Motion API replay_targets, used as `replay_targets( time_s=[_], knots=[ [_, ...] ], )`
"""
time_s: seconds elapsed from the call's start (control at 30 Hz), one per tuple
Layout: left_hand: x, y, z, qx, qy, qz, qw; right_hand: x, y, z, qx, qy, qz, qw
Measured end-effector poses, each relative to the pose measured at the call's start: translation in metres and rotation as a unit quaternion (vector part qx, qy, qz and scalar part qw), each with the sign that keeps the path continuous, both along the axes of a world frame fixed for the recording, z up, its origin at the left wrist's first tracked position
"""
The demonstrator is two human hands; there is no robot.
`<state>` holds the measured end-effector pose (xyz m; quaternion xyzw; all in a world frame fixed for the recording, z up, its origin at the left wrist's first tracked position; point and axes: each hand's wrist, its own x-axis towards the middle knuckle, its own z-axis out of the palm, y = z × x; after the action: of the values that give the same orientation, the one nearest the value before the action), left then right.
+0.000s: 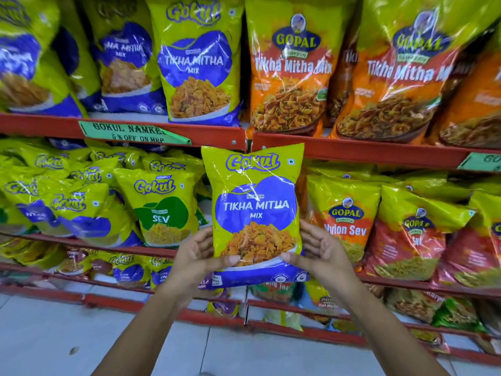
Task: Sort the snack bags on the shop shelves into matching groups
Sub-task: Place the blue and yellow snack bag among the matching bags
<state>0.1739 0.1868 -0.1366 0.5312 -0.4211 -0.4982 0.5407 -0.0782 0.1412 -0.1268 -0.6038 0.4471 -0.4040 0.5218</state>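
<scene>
Mid-sort: the left hand [199,252] and right hand [318,253] grip the lower corners of a glossy, crinkled, pillow-shaped Gokul Tikha Mitha Mix bag [254,213], held upright before the red shelf edge [352,150]; it likely belongs beside its matching bags [199,66] above.

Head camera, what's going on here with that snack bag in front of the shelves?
A person holds a Gokul Tikha Mitha Mix bag upright in both hands, left hand and right hand gripping its lower corners. It is in the air before the red shelves, not yet placed. Larger matching Gokul Tikha Mitha bags stand on the shelf above, beside Gopal Tikha Mitha Mix bags.
</scene>
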Motion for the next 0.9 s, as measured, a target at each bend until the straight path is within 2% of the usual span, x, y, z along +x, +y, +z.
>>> replay_targets(
  time_s=[0.17, 0.37, 0.63, 0.9],
  knots=[
    [0.037, -0.019, 0.026, -0.050, 0.011, 0.011, 0.999, 0.037, -0.020, 0.040, -0.081, 0.026, 0.019, 0.996],
    [0.109, -0.054, 0.074, -0.133, 0.004, 0.020, 0.991, 0.110, -0.058, 0.086, -0.173, 0.010, 0.041, 0.984],
    [0.223, -0.114, 0.156, -0.230, -0.073, 0.026, 0.970, 0.223, -0.118, 0.145, -0.283, -0.012, 0.009, 0.959],
    [0.301, -0.165, 0.190, -0.262, -0.144, 0.026, 0.954, 0.312, -0.157, 0.158, -0.336, -0.028, -0.058, 0.940]
  ],
)
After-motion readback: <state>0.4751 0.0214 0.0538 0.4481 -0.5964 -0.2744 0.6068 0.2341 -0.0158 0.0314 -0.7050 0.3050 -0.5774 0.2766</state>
